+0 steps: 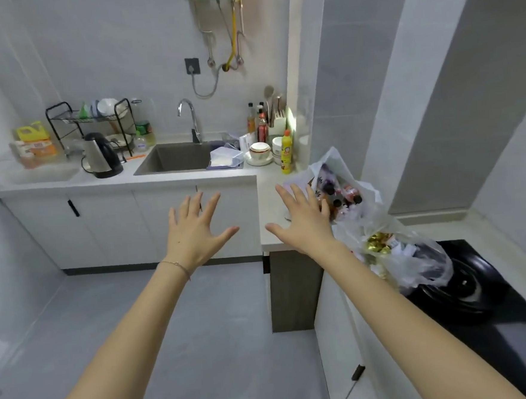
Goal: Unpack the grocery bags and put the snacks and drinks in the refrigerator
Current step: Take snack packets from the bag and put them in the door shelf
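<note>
The L-shaped worktop (268, 180) runs from nine o'clock round to four o'clock. Its long run carries the sink (175, 158) at twelve o'clock, and its short leg turns back toward the person on the right. On that short leg, at about three o'clock, two thin, translucent grocery bags (415, 260) slump against each other. The nearer one spills partly over the black hob (467, 284) at four o'clock. They were probably set down there because it is the stretch of surface closest to where the person stands. No refrigerator shows in this view.

The left hand (192, 232) and right hand (303, 221) are stretched out level, palms down and fingers splayed wide. They hold nothing and are well apart from each other. The left one hangs above the floor in front of the cupboards, at eleven o'clock. The right one is over the worktop edge at one o'clock, its fingertips just beside the farther bag. Whether they touch the plastic cannot be told. I judge the unpacking not yet begun, with the right hand better placed to reach in first.

The kettle (100, 156) stands at ten o'clock, clear of all this. In the farther bag, dark-capped drink bottles (347, 193) show at its gaping mouth. Gold-wrapped snacks (377, 242) sit near the top of the nearer bag
</note>
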Demonstrator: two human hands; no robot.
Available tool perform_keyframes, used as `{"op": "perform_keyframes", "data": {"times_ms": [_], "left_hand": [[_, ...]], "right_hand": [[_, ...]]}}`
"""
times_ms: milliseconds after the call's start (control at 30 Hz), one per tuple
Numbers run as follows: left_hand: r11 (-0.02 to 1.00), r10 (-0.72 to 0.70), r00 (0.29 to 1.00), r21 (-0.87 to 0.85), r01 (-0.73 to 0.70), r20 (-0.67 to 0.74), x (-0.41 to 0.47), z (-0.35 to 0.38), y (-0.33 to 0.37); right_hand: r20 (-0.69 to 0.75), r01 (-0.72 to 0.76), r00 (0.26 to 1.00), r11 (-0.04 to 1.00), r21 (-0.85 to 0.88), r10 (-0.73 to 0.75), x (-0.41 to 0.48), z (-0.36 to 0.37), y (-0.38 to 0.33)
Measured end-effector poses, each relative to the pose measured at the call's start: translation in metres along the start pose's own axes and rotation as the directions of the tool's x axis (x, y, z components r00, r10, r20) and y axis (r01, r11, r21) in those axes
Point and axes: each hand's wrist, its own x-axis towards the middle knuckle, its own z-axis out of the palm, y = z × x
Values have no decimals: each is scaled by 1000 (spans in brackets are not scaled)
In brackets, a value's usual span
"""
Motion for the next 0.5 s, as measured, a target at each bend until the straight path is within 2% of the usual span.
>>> {"op": "perform_keyframes", "data": {"times_ms": [267,500], "left_hand": [[956,269,961,-140,-258,65,118,79,78],[844,513,852,-239,-480,100,197,134,147]], "right_hand": [[-34,-251,968,968,-29,250,42,7,101],[-43,-522,852,853,0,522,53,12,171]]}}
